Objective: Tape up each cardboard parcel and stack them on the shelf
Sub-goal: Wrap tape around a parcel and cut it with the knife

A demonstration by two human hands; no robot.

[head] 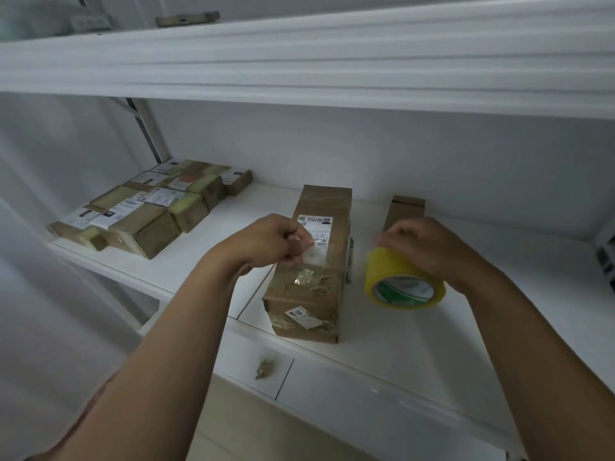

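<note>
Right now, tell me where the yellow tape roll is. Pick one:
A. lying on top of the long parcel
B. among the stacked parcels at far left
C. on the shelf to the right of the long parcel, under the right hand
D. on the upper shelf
C: the yellow tape roll sits on the white shelf, right of the long parcel, with the right hand gripping it from above.

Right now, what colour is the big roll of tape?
Yellow, with a green and white inner core; the roll of tape shows in the head view.

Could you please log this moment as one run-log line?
left hand: pinches tape end on parcel | right hand: holds tape roll | on shelf
</note>
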